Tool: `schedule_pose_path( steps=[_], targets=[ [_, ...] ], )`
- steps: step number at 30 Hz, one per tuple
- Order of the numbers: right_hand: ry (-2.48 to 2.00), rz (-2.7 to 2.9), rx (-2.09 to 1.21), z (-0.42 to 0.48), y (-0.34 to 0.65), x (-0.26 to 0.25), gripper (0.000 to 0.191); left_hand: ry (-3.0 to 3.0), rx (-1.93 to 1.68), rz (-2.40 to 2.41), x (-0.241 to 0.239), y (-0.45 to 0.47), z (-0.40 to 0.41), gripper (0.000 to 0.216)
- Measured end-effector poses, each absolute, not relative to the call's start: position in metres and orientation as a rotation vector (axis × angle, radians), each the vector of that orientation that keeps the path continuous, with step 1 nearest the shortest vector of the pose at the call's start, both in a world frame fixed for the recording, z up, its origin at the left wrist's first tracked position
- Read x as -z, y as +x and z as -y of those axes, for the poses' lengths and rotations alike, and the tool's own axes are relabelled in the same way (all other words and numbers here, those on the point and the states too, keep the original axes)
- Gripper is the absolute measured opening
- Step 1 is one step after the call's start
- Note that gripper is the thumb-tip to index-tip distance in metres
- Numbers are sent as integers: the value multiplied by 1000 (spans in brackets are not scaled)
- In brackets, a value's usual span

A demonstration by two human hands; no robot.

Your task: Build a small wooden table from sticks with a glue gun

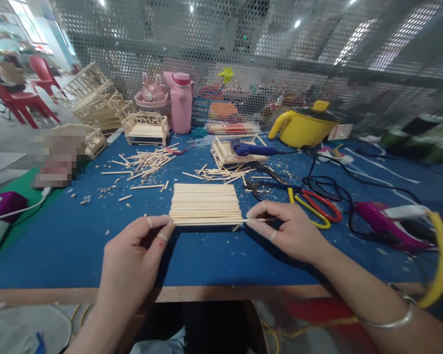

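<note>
A flat panel of wooden sticks [205, 202] laid side by side rests on the blue table [77, 241]. One thin wooden stick [221, 222] lies along its near edge. My left hand [135, 255] pinches the stick's left end with thumb and fingers closed. My right hand [286, 228] pinches the right end the same way. Both hands rest on the table on either side of the panel.
Loose sticks [147, 164] lie behind the panel. Scissors with red and yellow handles [313, 206] and black cables [328, 189] lie right of it. A pink glue gun [387, 221], a yellow pot [306, 129], a pink bottle [180, 103] and small stick furniture [145, 128] stand around.
</note>
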State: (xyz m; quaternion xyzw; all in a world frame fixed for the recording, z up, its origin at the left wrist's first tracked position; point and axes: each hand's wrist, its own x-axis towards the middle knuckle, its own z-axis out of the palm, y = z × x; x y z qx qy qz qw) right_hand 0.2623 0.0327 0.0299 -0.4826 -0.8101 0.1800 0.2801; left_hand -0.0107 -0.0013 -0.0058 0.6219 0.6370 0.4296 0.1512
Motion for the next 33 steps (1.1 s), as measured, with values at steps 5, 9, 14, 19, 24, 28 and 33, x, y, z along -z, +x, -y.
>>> schedule_pose_path(
  steps=[5, 9, 14, 19, 24, 28, 33],
  targets=[
    [-1295, 2133, -481, -31, 256, -27, 13, 1708, -1236, -1796, 4, -11, 2, 18],
    [-1297, 2132, -446, -28, 253, -25, 15, 1547, -1265, -1711, 4, -10, 0, 16],
    [-1309, 2108, -407, -27, 254, -19, 14, 1345, -1430, -1503, 9, -8, -3, 22],
    [-1297, 2089, -414, -29, 255, -18, 12, 1420, -1504, -1540, 11, -7, -1, 26],
    [-1294, 2095, -392, -29, 255, -18, 11, 1623, -1476, -1715, 10, -5, 6, 25],
    [-1298, 2085, -372, -27, 254, -18, 12, 1784, -1343, -1848, 7, -5, 10, 18],
    [-1267, 2055, -439, -23, 255, -16, 8, 1792, -1252, -2003, 5, -4, 12, 20]
  ],
)
